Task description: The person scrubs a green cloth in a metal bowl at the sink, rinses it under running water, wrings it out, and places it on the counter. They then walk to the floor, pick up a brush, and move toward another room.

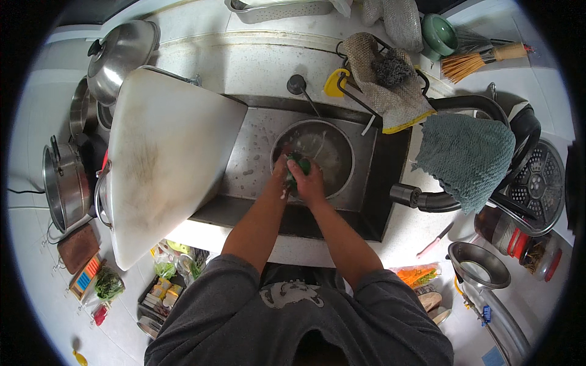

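A round metal basin [352, 171] stands in the stainless-steel sink [249, 137], with cloudy water in it. Over the basin's near left side, my two hands meet around a green item [300, 165]. It is wet and mostly covered by fingers, so I cannot tell what it is. My right hand [312, 182] grips it from the right, thumb on top. My left hand [280, 170] holds its left side, with the fingers partly hidden. Something dark red [286, 148] shows just beyond my left hand. White drops or foam cling near my left wrist.
A large white cutting board [169, 151] leans over the sink's left end. A tap [297, 84] rises behind the basin. At right are a rack with a mesh cloth [380, 82], a teal cloth [467, 155] over black handles, and a pink-handled knife [435, 240] on the counter.
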The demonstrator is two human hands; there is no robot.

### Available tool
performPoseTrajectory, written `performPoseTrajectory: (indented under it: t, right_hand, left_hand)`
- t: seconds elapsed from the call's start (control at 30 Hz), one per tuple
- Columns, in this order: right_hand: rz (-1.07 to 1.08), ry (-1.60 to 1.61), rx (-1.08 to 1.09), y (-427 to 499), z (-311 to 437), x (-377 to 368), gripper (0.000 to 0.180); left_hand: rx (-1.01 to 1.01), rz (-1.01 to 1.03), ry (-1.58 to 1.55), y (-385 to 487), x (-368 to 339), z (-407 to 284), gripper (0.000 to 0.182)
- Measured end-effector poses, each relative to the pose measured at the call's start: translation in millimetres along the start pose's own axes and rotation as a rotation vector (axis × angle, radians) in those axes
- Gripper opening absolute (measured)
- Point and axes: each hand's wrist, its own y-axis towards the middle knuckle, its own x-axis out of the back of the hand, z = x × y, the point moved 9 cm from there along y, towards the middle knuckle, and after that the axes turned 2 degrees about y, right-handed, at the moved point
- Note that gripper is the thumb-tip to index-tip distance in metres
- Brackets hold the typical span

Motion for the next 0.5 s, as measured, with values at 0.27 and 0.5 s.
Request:
performPoseTrajectory:
  t: [0.27,0.5]
  right_hand:
    - [-0.241,-1.040,0.355,52,-46,56,0.050]
    - [0.142,0.067,-0.443,46,-132,9,0.054]
  left_hand:
    - [-1.000,-0.200,0.907,-65,-21,-45,0.062]
    - [-0.074,-0.036,0.033,-50,-40,6,0.080]
